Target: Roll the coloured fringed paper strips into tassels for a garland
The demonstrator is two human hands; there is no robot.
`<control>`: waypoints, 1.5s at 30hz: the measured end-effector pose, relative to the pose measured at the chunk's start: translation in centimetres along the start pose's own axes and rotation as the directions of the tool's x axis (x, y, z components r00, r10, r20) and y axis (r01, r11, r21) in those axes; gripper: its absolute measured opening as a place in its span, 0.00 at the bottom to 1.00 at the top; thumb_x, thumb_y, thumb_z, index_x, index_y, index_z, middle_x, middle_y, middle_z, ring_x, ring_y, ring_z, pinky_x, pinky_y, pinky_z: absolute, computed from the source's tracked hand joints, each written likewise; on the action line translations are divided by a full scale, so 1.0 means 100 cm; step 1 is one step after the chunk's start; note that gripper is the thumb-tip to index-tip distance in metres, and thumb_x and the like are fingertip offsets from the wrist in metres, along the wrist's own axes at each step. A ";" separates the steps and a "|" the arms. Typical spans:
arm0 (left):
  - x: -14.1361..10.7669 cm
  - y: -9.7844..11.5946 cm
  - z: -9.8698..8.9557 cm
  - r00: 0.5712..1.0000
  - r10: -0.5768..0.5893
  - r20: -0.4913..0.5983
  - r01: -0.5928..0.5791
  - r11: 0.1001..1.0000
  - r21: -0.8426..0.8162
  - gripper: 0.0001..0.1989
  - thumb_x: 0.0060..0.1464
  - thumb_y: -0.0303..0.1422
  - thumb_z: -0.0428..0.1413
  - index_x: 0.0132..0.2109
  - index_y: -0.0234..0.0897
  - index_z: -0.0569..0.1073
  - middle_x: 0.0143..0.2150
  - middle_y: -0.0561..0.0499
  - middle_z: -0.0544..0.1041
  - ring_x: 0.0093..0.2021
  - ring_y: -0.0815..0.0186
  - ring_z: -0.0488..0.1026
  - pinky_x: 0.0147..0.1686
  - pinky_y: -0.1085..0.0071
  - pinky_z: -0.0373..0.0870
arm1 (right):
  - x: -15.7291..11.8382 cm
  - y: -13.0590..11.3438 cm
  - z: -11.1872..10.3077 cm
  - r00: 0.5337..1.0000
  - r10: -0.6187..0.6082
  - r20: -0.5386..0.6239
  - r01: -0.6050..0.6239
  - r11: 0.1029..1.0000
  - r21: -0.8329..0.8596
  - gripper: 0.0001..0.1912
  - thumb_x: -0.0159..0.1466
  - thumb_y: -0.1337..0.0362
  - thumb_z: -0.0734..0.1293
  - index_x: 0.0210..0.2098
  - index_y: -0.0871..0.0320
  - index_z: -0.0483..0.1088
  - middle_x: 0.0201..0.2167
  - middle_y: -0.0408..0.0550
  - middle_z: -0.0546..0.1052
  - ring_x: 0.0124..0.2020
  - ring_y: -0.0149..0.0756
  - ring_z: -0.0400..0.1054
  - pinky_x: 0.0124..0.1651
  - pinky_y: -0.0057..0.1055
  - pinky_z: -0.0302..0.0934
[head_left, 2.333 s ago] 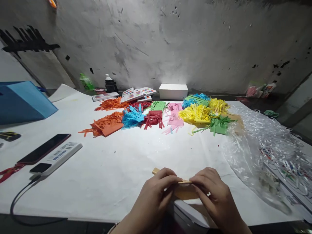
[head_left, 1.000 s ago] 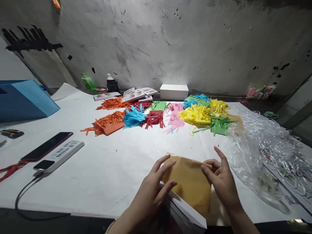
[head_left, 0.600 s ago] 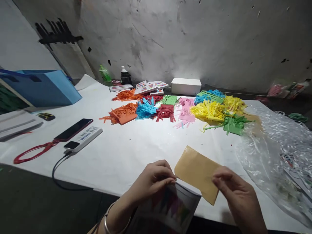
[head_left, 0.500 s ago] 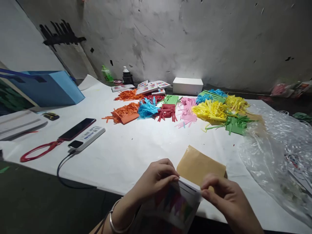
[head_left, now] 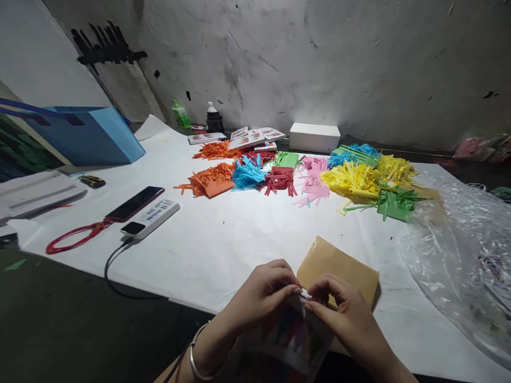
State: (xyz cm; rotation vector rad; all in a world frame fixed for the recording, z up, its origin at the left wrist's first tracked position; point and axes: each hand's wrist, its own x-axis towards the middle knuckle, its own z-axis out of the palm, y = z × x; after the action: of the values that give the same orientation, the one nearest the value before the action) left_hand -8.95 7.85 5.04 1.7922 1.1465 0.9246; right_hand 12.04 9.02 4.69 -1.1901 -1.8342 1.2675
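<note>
Near the table's front edge, my left hand [head_left: 265, 292] pinches the white top edge of a thin packet printed with colourful pointed shapes [head_left: 289, 340]. My right hand [head_left: 349, 311] pinches that same top edge, its fingertips close beside those of the left. The packet hangs below my hands in shadow, and its lower part is blurred and partly hidden by my wrists. Just beyond my right hand, a flat brown paper envelope [head_left: 343, 260] lies on the white-covered table [head_left: 223, 244], partly covered by the fingers.
Fringed paper bundles in orange [head_left: 213, 180], blue [head_left: 248, 173], pink [head_left: 314, 178], yellow [head_left: 351, 180] and green [head_left: 395, 205] lie across the back. Behind them are printed boxes [head_left: 245, 140] and a white box [head_left: 314, 138]. Left: phone [head_left: 136, 204], power bank [head_left: 154, 217], blue bag [head_left: 99, 135]. Right: clear plastic [head_left: 443, 260].
My right hand has moved left along the packet's top edge, so both hands' fingertips are now close together and the edge looks bunched. The view has shifted slightly.
</note>
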 end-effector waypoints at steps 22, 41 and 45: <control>-0.019 -0.011 0.003 0.978 -0.205 0.036 0.205 0.920 -0.333 0.16 0.51 0.34 0.66 0.46 0.38 0.74 0.38 0.52 0.77 0.33 0.67 0.75 0.32 0.74 0.68 | -0.032 0.047 0.020 0.864 -0.390 -0.319 0.378 0.920 -0.101 0.05 0.65 0.65 0.71 0.41 0.52 0.78 0.32 0.43 0.77 0.25 0.29 0.71 0.27 0.21 0.67; -0.016 0.000 0.012 0.979 -0.204 0.013 0.193 0.900 -0.391 0.12 0.56 0.39 0.64 0.37 0.34 0.73 0.33 0.50 0.79 0.32 0.66 0.76 0.33 0.73 0.68 | -0.022 0.023 0.023 0.675 -0.719 -0.165 0.483 0.600 -0.638 0.10 0.66 0.71 0.68 0.47 0.59 0.74 0.26 0.44 0.73 0.29 0.34 0.66 0.39 0.37 0.56; -0.023 -0.006 0.005 0.970 -0.242 -0.010 0.220 0.897 -0.383 0.14 0.54 0.42 0.65 0.37 0.35 0.73 0.32 0.52 0.77 0.26 0.71 0.70 0.28 0.76 0.64 | -0.029 0.041 0.006 0.753 -0.620 -0.221 0.411 0.705 -0.577 0.03 0.65 0.64 0.71 0.39 0.54 0.77 0.27 0.45 0.73 0.31 0.38 0.68 0.37 0.36 0.61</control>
State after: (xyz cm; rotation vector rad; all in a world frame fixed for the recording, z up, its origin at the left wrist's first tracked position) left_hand -9.48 5.79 3.93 1.2940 1.0996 0.9826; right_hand 14.09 6.68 0.73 -0.9484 -2.0212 0.1882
